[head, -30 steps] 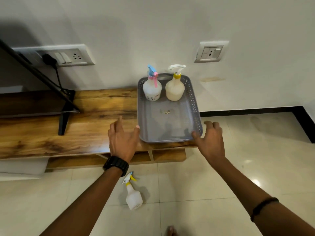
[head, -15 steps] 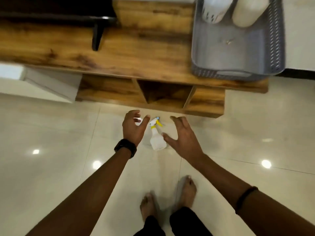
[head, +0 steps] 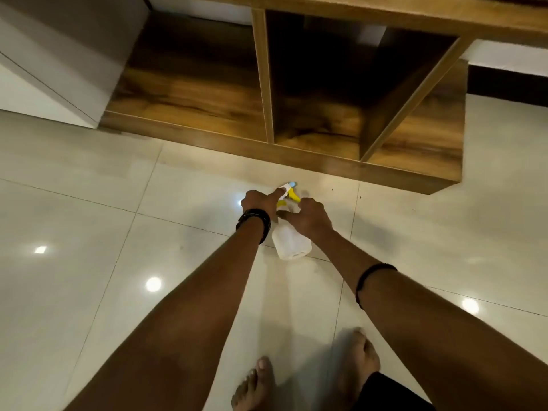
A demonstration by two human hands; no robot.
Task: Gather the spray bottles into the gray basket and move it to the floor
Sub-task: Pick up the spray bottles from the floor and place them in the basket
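A white spray bottle (head: 292,243) with a yellow and white trigger head lies on the tiled floor in front of the wooden unit. My right hand (head: 310,218) curls around its neck, thumb underneath and fingers over the top. My left hand (head: 258,201), with a black watch on the wrist, has its fingers folded and pinches the trigger head from the left. The gray basket and the other two bottles are out of view above the frame.
The wooden unit's low open compartments (head: 320,93) stand just beyond the bottle, and its top edge (head: 385,13) overhangs them. A white panel (head: 53,69) is at the left. My bare feet (head: 353,360) are on the glossy tiles below my arms.
I have bent down further, so the basket has left the view. Both hands have closed in from either side of the bottle and now hold its neck and head.
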